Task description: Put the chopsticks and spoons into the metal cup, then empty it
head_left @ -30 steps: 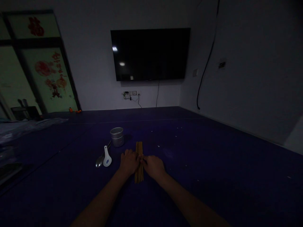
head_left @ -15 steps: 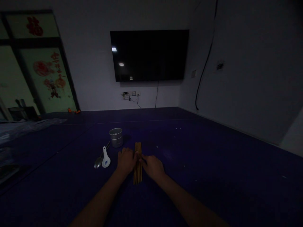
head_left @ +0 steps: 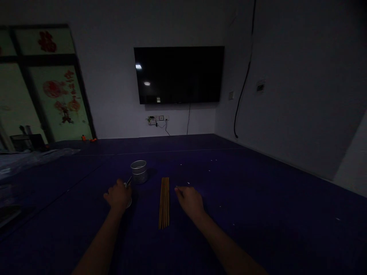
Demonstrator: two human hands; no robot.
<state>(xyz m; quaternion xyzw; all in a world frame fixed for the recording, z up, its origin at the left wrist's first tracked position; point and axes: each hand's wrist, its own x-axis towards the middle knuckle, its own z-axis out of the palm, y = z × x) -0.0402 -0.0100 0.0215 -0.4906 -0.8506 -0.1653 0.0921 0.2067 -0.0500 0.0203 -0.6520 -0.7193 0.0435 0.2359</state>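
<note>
My left hand (head_left: 117, 195) is over the spoons left of the chopsticks, fingers bent and apart. It hides most of the white soup spoon (head_left: 129, 203), whose bowl edge shows beside the wrist. A thin metal handle (head_left: 129, 181) sticks out past the fingers; the rest of that metal spoon is covered. A bundle of wooden chopsticks (head_left: 164, 203) lies side by side on the dark blue surface, touched by neither hand. Just right of it my right hand (head_left: 190, 200) rests with curled fingers, nothing visible in them. Behind the left hand stands a metal cup (head_left: 139, 172), upright.
Small white scraps (head_left: 188, 183) are scattered on the blue surface (head_left: 258, 236). Clear plastic sheeting (head_left: 37, 157) lies at the far left. A television (head_left: 179, 75) hangs on the back wall, with sockets and cables below it.
My left hand has left the chopsticks and moved left onto the spoons. My right hand has come off the chopsticks to their right. The chopsticks stay lying together.
</note>
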